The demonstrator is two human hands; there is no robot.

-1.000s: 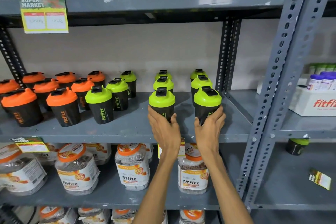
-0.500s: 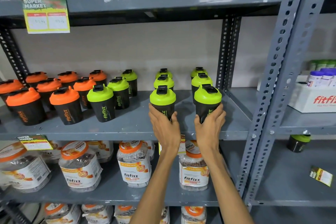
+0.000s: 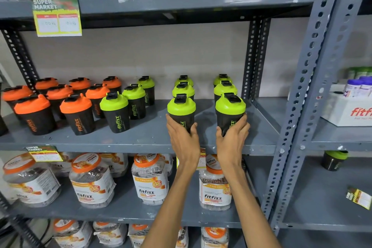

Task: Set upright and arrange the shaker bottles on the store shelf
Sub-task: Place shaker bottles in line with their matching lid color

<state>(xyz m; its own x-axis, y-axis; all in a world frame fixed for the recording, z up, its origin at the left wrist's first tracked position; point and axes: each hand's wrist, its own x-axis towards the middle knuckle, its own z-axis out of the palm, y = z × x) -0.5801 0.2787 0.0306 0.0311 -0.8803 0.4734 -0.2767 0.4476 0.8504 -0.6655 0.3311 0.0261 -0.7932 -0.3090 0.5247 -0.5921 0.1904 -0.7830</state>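
Observation:
Black shaker bottles stand upright on the grey middle shelf (image 3: 141, 141). My left hand (image 3: 182, 137) grips the front green-lidded shaker (image 3: 181, 108) of one short column. My right hand (image 3: 231, 137) grips the front green-lidded shaker (image 3: 230, 109) of the column to its right, which leans slightly. Behind each of them stand two more green-lidded shakers (image 3: 183, 89) (image 3: 225, 87). To the left, three green-lidded shakers (image 3: 114, 109) run diagonally, and several orange-lidded shakers (image 3: 75, 113) fill the left end.
Perforated grey uprights (image 3: 310, 94) stand just right of my right hand. Large fitfizz jars (image 3: 150, 179) fill the lower shelves. On the neighbouring rack sit a white fitfizz box (image 3: 350, 110), one green-lidded shaker (image 3: 333, 160) and a loose price tag (image 3: 358, 197). Price labels hang on the shelf edges.
Both hands stay on the two front green-lidded shakers, which have hardly shifted on the shelf. The view has drifted slightly.

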